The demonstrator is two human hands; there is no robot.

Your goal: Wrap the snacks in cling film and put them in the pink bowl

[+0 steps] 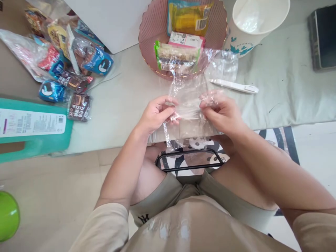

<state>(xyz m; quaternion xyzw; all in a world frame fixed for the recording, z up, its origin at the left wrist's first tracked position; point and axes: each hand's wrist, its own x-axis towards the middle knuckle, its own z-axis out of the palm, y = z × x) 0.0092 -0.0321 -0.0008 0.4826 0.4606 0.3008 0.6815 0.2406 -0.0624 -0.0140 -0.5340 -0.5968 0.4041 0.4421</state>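
Observation:
Both hands pinch a clear plastic bag held over the near edge of a pale table. My left hand grips the bag's left side with closed fingers, and my right hand grips its right side the same way. The bag hangs crumpled between them and looks empty. Just beyond it stands a pink ribbed bowl holding several wrapped snacks, the nearest one in a green-edged wrapper.
A pile of snack packets lies at the back left, beside a teal box. A white pen-shaped tool rests right of the bag. A white bin and a dark box stand far right. A green ball lies on the floor.

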